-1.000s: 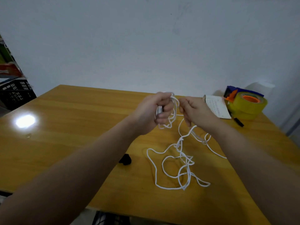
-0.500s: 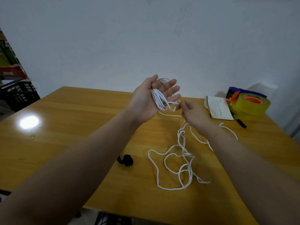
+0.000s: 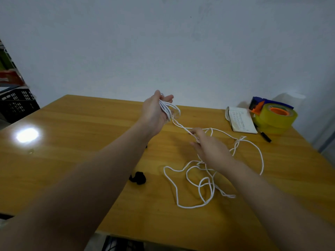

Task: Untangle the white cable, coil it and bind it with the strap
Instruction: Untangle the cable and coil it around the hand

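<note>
Down the strand toward its near-right tangle slid the right hand (image 3: 210, 149), grip indiscernible, while the left hand (image 3: 154, 115) clasped loops of limp, light white cable (image 3: 165, 110), probably best pinched just short of that tangle on the table (image 3: 90, 124).

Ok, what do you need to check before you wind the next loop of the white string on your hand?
1. Coils of white cable held in the left hand: ok.
2. Right hand gripping the strand that leads to the coils: cannot tell, it is blurred.
3. Cable lying on the table free of tangles: not ok, loops cross each other.
4. Black strap close by: ok, on the table beside the loops.
5. Cable clear of the tape roll and notebook: ok, apart.
</note>
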{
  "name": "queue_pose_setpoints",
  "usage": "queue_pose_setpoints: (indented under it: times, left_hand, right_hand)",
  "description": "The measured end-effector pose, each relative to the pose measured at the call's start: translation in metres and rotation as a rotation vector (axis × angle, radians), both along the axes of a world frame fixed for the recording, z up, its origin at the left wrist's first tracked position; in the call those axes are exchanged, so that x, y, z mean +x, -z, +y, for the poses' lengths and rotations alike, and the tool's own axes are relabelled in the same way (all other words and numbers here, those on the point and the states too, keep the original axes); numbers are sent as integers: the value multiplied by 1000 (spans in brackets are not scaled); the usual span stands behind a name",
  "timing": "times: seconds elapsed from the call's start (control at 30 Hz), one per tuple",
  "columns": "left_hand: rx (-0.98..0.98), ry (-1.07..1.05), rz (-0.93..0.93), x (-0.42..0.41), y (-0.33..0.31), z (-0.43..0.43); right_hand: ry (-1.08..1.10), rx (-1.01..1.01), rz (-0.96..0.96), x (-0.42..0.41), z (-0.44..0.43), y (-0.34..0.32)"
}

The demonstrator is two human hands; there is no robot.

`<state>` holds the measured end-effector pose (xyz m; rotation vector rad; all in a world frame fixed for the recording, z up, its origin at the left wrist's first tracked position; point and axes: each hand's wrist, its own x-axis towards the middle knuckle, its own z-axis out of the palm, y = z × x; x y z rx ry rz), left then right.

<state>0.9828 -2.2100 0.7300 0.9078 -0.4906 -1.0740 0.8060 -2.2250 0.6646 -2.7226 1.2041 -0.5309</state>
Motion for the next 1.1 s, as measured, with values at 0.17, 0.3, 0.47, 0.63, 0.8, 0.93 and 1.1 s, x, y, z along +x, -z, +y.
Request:
queue_pose_setpoints:
  times: [0.17,0.3,0.47,0.63,0.8,0.93,1.1]
  left_hand:
    - [41,-131,11,-9,18,-16]
    - [83,-19,-878,-16,35,-9]
    - [-82,192,-1637,0,38,7]
    - [-100,268,-1713,-2,35,11]
    - [-7,349,-1721,3,34,9]
    - [57,353,-1714,6,42,8]
    - [123,272,-1637,26,54,11]
  right_hand:
    - [-136,-181,50,9,14,-11]
    - [-235,-90,51,11,10,-34]
    - [-133,160,-267,-8,-11,-45]
    - [-43,428,-543,-9,-15,-33]
    - [38,243,-416,-12,-20,-26]
    - [99,276,-318,-14,-17,-32]
    - [235,332,-652,-30,-21,-27]
